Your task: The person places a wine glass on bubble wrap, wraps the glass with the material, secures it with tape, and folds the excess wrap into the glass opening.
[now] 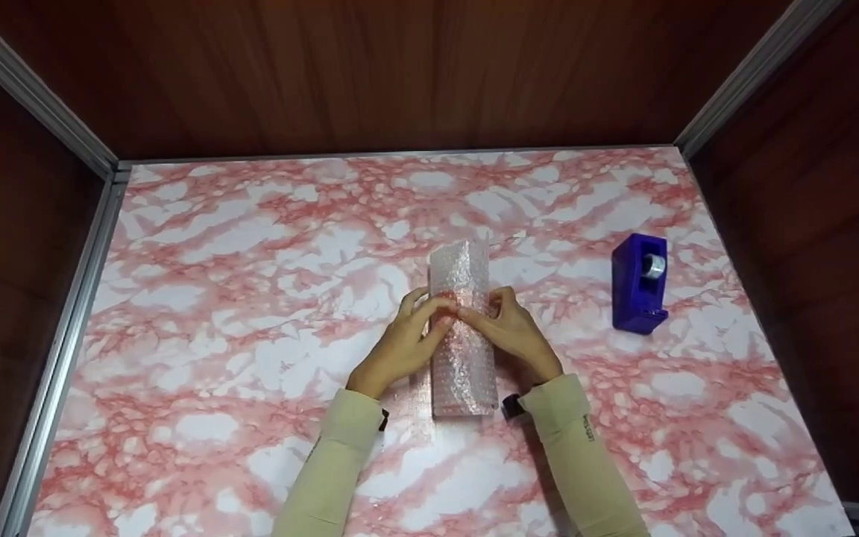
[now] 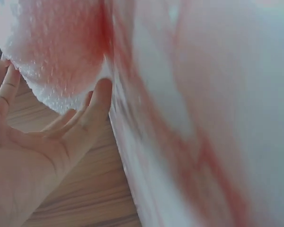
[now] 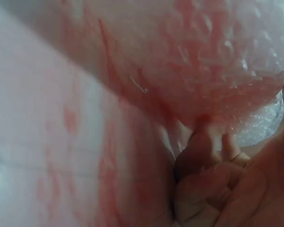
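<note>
A roll of clear bubble wrap (image 1: pixel 465 380) lies lengthwise on the table, pointing away from me, with a reddish tint showing through it. My left hand (image 1: pixel 402 344) grips its left side, the thumb and index finger meeting on top and the other fingers reaching down along the side. From the right, my right hand (image 1: pixel 519 333) holds the roll, its thumb pressing the top close to the left fingertips. In the right wrist view, curled fingers (image 3: pixel 199 151) tuck under the bubble wrap (image 3: pixel 217 52). Whatever is inside the roll cannot be made out.
To the right stands a purple tape dispenser (image 1: pixel 629 291) with a roll of clear tape (image 1: pixel 653 266). The red-and-white marbled tabletop (image 1: pixel 213 358) is bounded by dark wooden panels (image 1: pixel 400 74) and metal rails (image 1: pixel 64 343) along its edges.
</note>
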Demonstrator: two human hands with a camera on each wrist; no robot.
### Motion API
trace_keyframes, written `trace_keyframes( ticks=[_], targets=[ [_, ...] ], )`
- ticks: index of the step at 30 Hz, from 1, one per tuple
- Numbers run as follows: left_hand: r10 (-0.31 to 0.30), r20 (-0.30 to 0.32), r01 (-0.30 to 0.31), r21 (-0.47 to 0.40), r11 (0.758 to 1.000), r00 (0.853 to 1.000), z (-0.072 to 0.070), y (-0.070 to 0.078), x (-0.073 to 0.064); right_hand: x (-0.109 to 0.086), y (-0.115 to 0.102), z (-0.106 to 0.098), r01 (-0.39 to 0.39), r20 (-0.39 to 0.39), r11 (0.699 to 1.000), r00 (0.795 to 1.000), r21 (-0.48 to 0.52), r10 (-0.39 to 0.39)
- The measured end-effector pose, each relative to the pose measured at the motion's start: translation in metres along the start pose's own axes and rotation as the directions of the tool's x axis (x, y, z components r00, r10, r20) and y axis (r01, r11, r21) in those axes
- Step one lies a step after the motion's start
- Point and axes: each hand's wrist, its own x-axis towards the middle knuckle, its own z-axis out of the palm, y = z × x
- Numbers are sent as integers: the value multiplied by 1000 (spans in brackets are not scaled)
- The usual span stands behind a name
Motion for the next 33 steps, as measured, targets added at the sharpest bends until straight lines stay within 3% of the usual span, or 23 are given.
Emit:
trace_keyframes(
  ticks=[10,14,17,20,24,27,30,33],
  targets=[
    [10,-14,-13,-224,974,1000,1,1,3,-4,-3,-2,67,36,994,997,86,-71],
    [-10,-57,-10,-346,938,998,-3,9,3,-10,-11,-8,141,14,977,989,159,-145],
    [-33,-104,-12,-410,912,994,-8,17,1,-17,-19,-13,233,-18,955,972,185,-234],
    [-33,-131,-24,-412,911,991,-12,25,0,-24,-27,-18,338,-67,922,941,190,-332],
    [17,-150,-77,-401,913,989,-17,32,-2,-31,-34,-23,476,-130,866,878,153,-460],
    [84,-179,-150,-399,904,980,-18,35,-3,-33,-36,-24,584,-167,804,808,107,-565],
    [136,-200,-207,-392,896,970,-25,50,-9,-33,-34,-23,666,-192,741,740,82,-644],
    [154,-207,-225,-383,896,966,-30,63,-14,-38,-37,-21,694,-204,713,716,105,-667]
  ],
)
